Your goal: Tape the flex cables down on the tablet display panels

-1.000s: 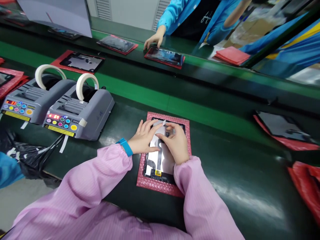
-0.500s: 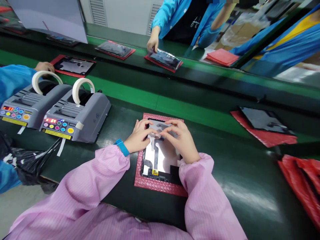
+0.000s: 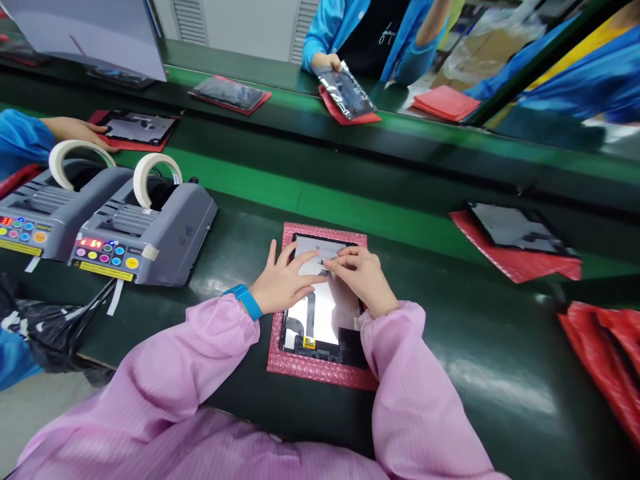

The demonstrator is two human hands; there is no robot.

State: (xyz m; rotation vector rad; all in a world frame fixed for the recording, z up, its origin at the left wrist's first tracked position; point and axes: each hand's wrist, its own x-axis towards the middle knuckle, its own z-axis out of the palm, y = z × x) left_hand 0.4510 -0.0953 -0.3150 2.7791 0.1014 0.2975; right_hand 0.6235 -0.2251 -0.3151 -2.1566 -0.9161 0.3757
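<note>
In the head view a screen panel lies face down, its silvery back up, on a pink bubble-wrap bag. A dark flex cable runs along it to a yellow label. My left hand rests over the panel's upper left with its fingers spread, wearing a blue wristband. Above the panel's upper middle, my right hand is closed in a pinch, thumb and forefinger together. Whatever small thing sits between those fingertips is too small to make out.
Two grey tape dispensers stand at left, with cables beneath. Beyond the dark bench, a green line carries panels on red bags, one panel at right. Red bags lie at the right edge. Co-workers' hands handle panels across and at left.
My left hand's fingers have spread out, while my right fingers have drawn into a pinch. Across the line, a co-worker has lifted a panel's near end. The left co-worker's hand has shifted.
</note>
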